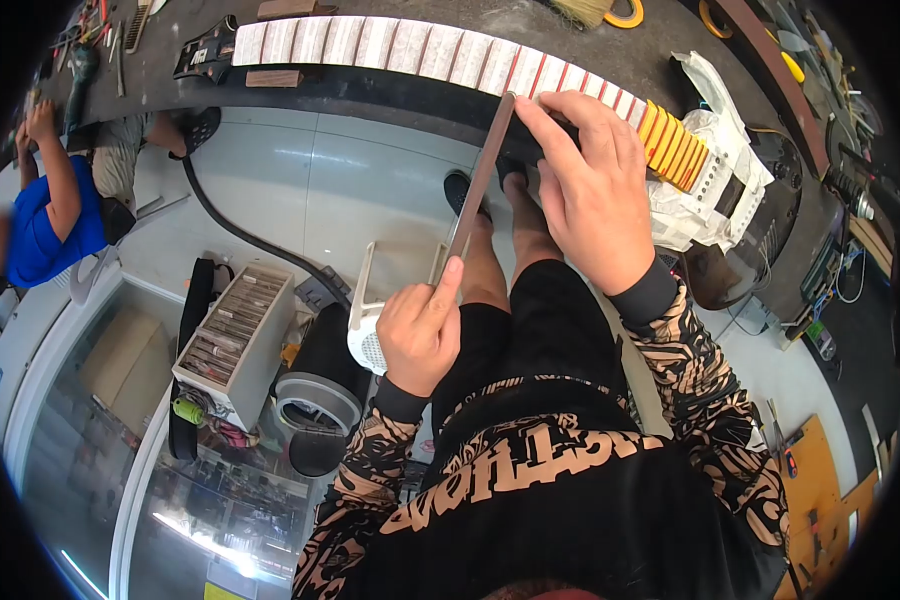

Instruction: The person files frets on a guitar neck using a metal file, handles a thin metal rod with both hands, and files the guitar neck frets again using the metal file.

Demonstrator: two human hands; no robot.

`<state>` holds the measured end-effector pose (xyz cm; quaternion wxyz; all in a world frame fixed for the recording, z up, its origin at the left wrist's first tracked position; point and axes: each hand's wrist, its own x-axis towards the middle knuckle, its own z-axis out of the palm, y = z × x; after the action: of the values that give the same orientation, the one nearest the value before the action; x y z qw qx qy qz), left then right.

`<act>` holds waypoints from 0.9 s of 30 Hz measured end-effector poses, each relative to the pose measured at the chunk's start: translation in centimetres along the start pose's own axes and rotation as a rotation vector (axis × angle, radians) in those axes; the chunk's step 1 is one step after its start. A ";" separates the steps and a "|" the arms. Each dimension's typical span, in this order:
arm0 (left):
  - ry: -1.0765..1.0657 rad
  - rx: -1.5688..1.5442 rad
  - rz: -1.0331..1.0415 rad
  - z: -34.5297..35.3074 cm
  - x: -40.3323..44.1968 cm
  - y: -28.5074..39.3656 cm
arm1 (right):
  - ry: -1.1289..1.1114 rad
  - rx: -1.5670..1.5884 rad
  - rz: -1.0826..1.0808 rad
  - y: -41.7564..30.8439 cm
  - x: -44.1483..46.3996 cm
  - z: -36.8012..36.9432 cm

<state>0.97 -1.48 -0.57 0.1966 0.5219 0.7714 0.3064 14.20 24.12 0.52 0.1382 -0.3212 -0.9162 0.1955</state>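
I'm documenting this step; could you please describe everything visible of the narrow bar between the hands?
The narrow bar is long, straight, brownish-grey, possibly metal. It slants down-left in view from the taped neck. The left hand has its index finger on the near end; the right hand is at its far end.

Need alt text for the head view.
The wearer's left-hand grip holds the near end of a long, flat bar while the right-hand grip touches its far end, by the edge of a guitar neck striped in white and yellow. Another person in blue is at the left.
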 end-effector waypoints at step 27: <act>0.102 -0.141 0.011 3.9 17.4 2.6 | -0.018 -0.033 0.015 -0.2 0.1 0.1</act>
<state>-1.39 16.36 -1.37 0.1918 0.4949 0.7539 0.3872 14.02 24.03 0.51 0.1231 -0.3287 -0.9181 0.1841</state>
